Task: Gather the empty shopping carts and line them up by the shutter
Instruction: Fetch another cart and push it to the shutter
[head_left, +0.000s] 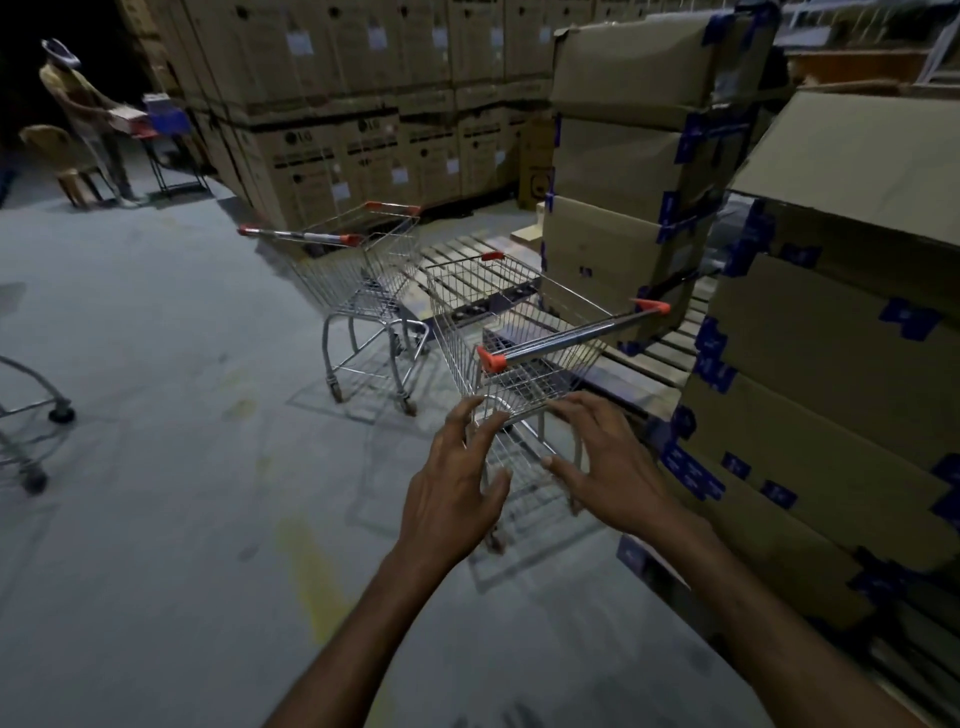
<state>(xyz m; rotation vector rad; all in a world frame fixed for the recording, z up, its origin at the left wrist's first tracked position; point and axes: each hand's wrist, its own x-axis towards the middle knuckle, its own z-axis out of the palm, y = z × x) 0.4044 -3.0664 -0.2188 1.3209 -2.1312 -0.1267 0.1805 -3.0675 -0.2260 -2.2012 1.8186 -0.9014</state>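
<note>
A small wire shopping cart (519, 322) with an orange-capped handle bar (571, 332) stands empty in front of me, its handle turned toward me and to the right. My left hand (457, 483) and my right hand (608, 467) reach out below the handle with fingers spread, holding nothing; whether the fingertips touch the basket's wire is unclear. A second empty cart (358, 280) stands behind and to the left, its handle bar (301, 236) pointing left. Part of a third cart (26, 426) shows at the left edge. No shutter is in view.
Taped cardboard boxes (831, 364) are stacked close on the right, with another stack (628, 171) on a wooden pallet (654, 353) behind the near cart. A wall of cartons (374, 104) fills the back. A person (88, 119) stands far left by a chair and a table. Concrete floor (182, 519) lies to my left.
</note>
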